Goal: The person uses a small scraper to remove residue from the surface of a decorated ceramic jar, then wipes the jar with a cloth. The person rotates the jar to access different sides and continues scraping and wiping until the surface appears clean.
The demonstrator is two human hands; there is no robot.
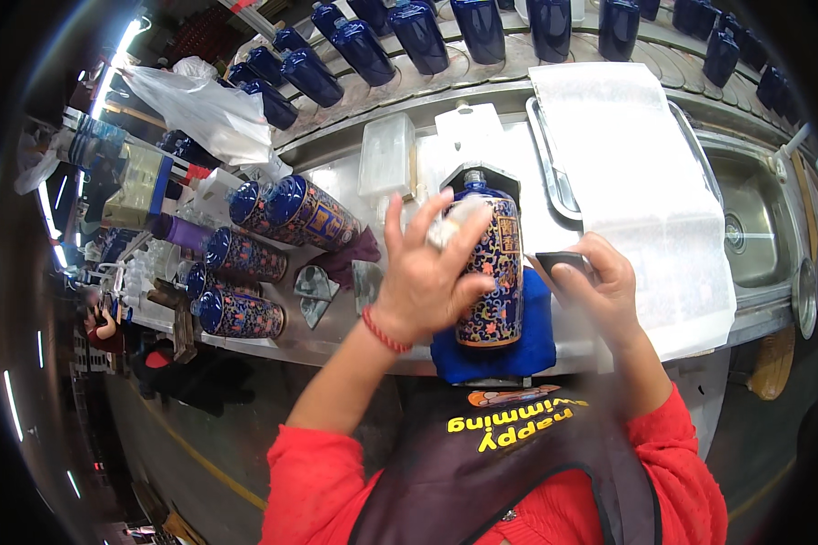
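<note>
A dark blue bottle (498, 300) with a colourful floral wrap and a gold-framed label lies in front of me, its neck pointing away. My left hand (432, 277) is spread over its left side, the thumb near the lower half. Something whitish is around or beside the fingers, blurred; I cannot tell whether it is a finger wrap. To the right of the bottle, my right hand (600, 283) pinches a flat dark scraper-like piece (563, 262), apart from the bottle. Beneath the bottle's lower end is a blue cloth (541, 338).
Several wrapped bottles (314, 218) lie or lean at the left, near a purple cloth (350, 259) and patterned flat pieces (314, 295). Plain blue bottles (482, 32) line a conveyor (509, 68) behind. White sheets (650, 209) cover the right side, beside a sink (759, 213).
</note>
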